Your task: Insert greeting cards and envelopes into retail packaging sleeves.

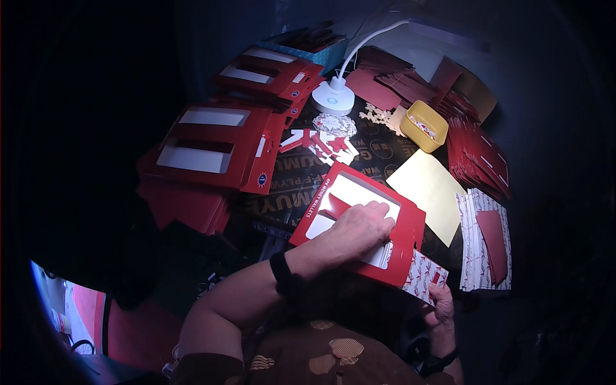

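Note:
A red cardboard sleeve [412,232] with window cut-outs lies tilted in front of me. My left hand [362,228] rests on its face, fingers curled together over the window; whatever the fingertips hold is hidden. At the sleeve's lower right end, my right hand [440,304] grips a white paper wallet [423,277] with a red pattern. That wallet sticks partly out of the sleeve. White pieces show through the window. Just beyond lies a pale yellow sheet [427,192].
Red windowed sleeves [253,144] are stacked at left. A white lamp [333,96] stands at the back, near small paper cut-outs [333,146]. On the right are a yellow tub [423,128], red wallets [475,157] and a stack of white patterned wallets [470,256].

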`<state>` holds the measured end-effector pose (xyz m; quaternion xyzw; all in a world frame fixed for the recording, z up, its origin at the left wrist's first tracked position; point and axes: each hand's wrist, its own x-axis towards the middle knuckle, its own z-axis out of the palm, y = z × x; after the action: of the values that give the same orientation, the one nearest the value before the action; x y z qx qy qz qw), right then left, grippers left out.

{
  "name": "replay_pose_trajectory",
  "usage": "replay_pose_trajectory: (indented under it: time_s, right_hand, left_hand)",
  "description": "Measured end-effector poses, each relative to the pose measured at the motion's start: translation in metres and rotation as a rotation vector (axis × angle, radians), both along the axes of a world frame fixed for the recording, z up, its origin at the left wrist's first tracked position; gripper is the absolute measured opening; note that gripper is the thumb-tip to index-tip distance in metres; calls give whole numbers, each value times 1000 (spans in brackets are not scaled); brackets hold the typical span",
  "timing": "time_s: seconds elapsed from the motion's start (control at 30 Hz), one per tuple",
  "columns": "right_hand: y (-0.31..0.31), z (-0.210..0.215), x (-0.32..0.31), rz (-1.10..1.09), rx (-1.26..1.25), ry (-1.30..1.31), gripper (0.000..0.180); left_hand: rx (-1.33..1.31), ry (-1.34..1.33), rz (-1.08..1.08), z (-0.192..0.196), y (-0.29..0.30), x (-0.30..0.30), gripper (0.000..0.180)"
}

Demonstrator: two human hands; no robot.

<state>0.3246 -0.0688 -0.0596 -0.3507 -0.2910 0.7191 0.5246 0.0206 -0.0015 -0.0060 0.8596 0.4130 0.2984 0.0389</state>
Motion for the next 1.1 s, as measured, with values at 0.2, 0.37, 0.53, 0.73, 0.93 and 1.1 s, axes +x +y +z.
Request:
replay_pose_trajectory:
  time_s: [0.2,0.37,0.53,0.73,0.93,1.1]
  right_hand:
    - [-2,3,-6,15,-16,26,36]
    - [-2,1,-4,35,-11,26,35]
    - [-2,5,-10,5,9,-32,33]
    - [2,4,-8,17,56,-136,29]
    - [5,9,-10,37,144,-144,27]
    - [5,8,-9,31,83,-157,27]
  left_hand:
    - [2,23,1,-1,0,0,14]
    - [-13,24,3,0,0,0,15]
    - [-10,24,1,-1,1,0,15]
    - [21,26,12,-2,1,2,14]
    - [68,28,36,-5,0,3,13]
    - [68,39,28,-5,1,4,14]
